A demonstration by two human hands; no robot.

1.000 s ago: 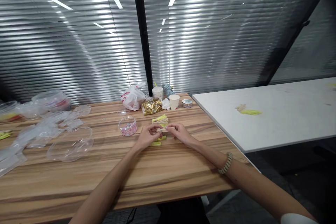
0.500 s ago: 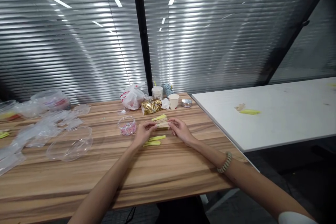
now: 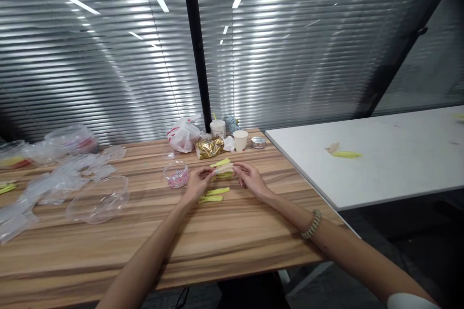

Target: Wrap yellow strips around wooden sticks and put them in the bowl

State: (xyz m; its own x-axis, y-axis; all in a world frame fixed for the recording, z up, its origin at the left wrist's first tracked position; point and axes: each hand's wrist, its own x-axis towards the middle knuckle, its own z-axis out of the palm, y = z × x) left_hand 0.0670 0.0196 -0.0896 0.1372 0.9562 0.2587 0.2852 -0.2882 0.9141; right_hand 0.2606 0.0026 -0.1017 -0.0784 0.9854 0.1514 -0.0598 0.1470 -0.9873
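Note:
A pale, cream strip (image 3: 224, 168) is stretched between my two hands over the wooden table. My left hand (image 3: 198, 182) pinches its left end. The right end is between the fingertips of my right hand (image 3: 251, 179), whose wrist wears a coiled band. Just behind the strip lies a yellow piece (image 3: 220, 162), and some yellow shows beneath it. Nearer me, two more yellow strips (image 3: 211, 198) lie flat. A clear round tub (image 3: 176, 175) of small pink pieces stands left of my left hand.
Behind my hands stand a white bag (image 3: 184, 137), a gold packet (image 3: 209, 147), a paper cup (image 3: 240, 140) and a silver tin (image 3: 258, 143). Clear plastic sheets (image 3: 61, 178) and a clear lid (image 3: 99, 200) lie left. A white table (image 3: 380, 164) adjoins on the right.
The pale strip has tilted slightly between my fingers, and more yellow shows under it. My hands have hardly moved. The camera view has shifted a little.

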